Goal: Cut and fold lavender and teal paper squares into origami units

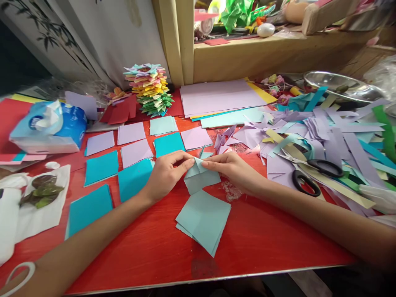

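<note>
A pale blue-green sheet of paper (pixel 202 178), partly folded with creases showing, is pinched at its top between both hands. My left hand (pixel 170 171) grips its upper left part between thumb and forefinger. On the other side, my right hand (pixel 232 169) holds the upper right part the same way. Just below lies a small stack of pale blue-green paper squares (pixel 204 218) on the red table. Behind the fingers, a small pointed piece of paper (pixel 202 152) shows, partly hidden.
Teal squares (pixel 102 167) and lilac squares (pixel 131 133) lie in piles at left. Black-handled scissors (pixel 309 175) rest among paper strips (pixel 328 128) at right. Behind stand a layered folded-paper piece (pixel 151 88), a tissue pack (pixel 51 126) and a metal bowl (pixel 343 84). Lilac sheets (pixel 219 97) lie at the back.
</note>
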{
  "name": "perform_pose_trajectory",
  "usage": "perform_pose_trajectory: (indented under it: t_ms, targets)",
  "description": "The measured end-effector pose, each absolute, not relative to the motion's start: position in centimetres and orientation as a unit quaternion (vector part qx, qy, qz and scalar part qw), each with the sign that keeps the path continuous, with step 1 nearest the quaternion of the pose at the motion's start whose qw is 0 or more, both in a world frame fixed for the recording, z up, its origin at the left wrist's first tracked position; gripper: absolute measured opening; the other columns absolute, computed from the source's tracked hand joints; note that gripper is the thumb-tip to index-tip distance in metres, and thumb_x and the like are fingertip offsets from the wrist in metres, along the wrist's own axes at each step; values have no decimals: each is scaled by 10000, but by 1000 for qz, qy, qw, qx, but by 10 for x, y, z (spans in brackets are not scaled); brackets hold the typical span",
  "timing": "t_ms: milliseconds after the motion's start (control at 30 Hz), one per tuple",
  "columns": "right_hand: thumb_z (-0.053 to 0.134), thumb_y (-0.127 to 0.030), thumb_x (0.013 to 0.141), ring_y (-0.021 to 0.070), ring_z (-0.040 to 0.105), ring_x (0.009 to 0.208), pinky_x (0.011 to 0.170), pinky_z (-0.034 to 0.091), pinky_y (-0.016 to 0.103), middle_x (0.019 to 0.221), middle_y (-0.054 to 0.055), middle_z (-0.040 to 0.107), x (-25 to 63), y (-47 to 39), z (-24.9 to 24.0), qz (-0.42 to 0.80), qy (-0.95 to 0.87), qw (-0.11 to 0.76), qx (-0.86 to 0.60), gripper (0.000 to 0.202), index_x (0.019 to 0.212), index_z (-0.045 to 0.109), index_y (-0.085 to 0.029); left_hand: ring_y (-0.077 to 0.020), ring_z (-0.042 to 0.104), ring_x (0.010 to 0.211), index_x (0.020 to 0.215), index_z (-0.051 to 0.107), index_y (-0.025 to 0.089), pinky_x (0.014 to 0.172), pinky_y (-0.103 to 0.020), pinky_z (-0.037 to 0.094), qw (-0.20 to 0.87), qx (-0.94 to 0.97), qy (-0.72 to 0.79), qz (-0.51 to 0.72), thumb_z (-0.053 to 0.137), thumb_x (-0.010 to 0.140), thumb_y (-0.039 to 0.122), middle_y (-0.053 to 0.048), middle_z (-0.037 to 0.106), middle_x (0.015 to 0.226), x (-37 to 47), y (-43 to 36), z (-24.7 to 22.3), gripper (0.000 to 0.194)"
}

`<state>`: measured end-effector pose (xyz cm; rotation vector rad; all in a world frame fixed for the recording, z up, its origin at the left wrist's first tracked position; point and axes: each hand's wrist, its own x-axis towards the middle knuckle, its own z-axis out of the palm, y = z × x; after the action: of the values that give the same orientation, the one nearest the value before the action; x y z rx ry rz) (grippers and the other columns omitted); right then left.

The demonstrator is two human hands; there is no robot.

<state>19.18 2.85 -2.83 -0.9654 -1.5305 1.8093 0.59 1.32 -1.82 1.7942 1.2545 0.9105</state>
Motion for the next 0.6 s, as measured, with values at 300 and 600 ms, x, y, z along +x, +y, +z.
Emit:
perform_pose_trajectory:
  t_ms: [300, 600]
  targets:
    - [577, -418, 776, 109, 497, 613, 574, 380, 258, 707, 41, 606, 193, 30, -27, 688, -567, 273, -362, 311, 778, 681, -126, -108, 495, 698, 770, 629, 183, 612, -216, 374, 365, 708, 488, 356, 492, 848, 328, 10, 572, 738, 6, 13, -19, 214]
    - [554, -433, 781, 132, 511, 602, 526, 370, 263, 630, 31, 586, 192, 26, -24, 618, -622, 274, -396, 336, 707, 679, -131, -132, 507, 722, 760, 585, 178, 598, -225, 370, 355, 717, 504, 326, 438, 862, 357, -4, 583, 767, 8, 12, -15, 253]
